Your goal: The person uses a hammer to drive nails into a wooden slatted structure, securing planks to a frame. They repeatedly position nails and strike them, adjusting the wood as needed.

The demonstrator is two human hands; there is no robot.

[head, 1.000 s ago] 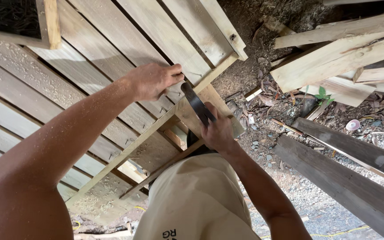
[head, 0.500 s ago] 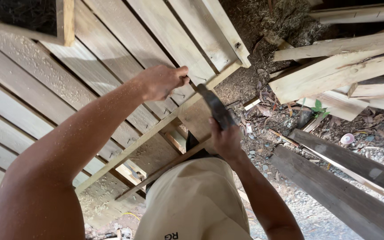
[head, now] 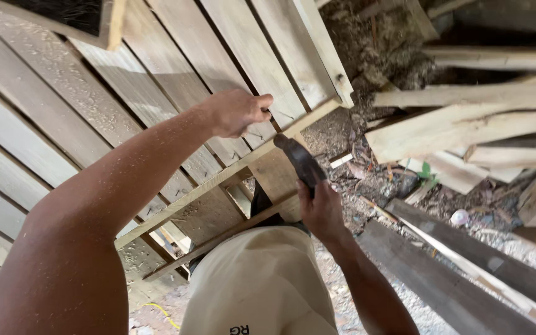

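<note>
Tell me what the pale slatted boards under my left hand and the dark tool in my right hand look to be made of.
The pale slatted boards look like raw, unfinished wood: visible grain, matte surface, sawdust on them. The dark tool in the right hand seems to be a hammer; its head looks like dull, unpolished metal, though that is uncertain. The left hand rests on the boards.

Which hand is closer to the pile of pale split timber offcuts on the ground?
Right. The right hand, gripping a dark hammer, is nearer the timber offcuts; the left hand rests on the plank panel, farther away.

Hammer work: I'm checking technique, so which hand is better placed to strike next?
Probably the right hand: it grips the hammer, whose head is beside the slat. The left hand rests on the boards.
</note>
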